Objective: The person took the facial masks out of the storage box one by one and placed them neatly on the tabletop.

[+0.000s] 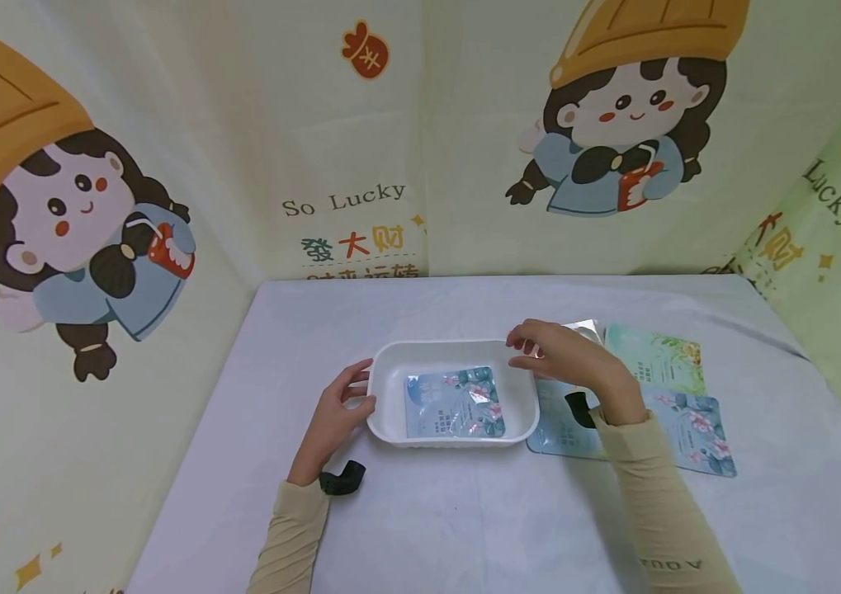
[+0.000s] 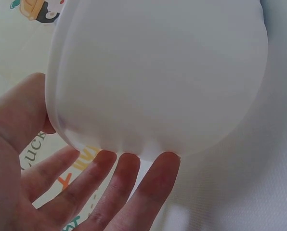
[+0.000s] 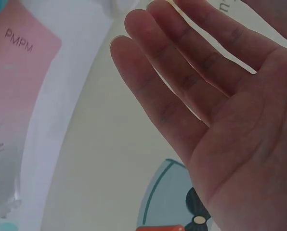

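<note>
A white plastic tray [image 1: 383, 412] sits on the table with a blue floral sachet [image 1: 454, 404] lying flat inside it. At the tray's left end, my left hand [image 1: 334, 417] touches the outer wall with its fingertips. In the left wrist view, the spread fingers [image 2: 158, 185] meet the wall of the white tray [image 2: 163, 82], and the thumb is by its rim. My right hand [image 1: 557, 351] is over the tray's right end, fingers extended and slightly bent. Nothing lies in its palm [image 3: 249, 130] in the right wrist view.
Right of the tray lie more sachets: a green one [image 1: 654, 355], blue floral ones [image 1: 698, 433] and a silvery one [image 1: 587, 328], partly behind my right arm. A pink and grey packet [image 3: 18, 96] marked PMPM shows in the right wrist view. Patterned cloth [image 1: 346, 148] hangs behind the table.
</note>
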`<action>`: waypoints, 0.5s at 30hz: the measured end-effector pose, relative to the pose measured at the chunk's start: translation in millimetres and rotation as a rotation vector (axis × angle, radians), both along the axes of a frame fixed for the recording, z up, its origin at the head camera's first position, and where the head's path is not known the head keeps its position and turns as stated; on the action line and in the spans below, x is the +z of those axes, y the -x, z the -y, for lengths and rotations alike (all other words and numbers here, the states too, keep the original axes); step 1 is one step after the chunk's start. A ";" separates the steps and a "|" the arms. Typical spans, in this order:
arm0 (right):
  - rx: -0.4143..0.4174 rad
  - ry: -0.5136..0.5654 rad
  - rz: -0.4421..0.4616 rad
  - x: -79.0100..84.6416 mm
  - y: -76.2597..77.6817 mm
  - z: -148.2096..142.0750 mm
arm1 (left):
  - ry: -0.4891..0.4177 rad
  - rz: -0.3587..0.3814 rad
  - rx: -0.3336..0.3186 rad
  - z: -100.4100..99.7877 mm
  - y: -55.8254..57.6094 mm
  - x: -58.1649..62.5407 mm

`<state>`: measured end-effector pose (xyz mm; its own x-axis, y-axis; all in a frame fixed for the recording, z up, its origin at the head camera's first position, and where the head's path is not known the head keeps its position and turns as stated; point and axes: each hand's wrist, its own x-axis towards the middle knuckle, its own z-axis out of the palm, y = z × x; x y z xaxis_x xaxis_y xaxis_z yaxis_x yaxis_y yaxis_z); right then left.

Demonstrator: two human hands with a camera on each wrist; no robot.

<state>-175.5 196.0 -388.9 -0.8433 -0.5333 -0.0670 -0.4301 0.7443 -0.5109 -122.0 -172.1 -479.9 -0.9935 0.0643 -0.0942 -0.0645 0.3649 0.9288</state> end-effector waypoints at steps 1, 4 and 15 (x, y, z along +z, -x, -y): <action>0.002 -0.004 0.010 0.3 0.4 2.5 | -0.001 -0.001 0.000 0.1 0.1 0.2; 0.011 -0.008 0.029 -0.2 2.0 9.6 | -0.003 -0.002 0.001 0.2 0.5 -0.1; 0.032 -0.047 0.056 2.1 3.9 35.0 | 0.003 -0.003 0.013 -2.1 -0.9 2.2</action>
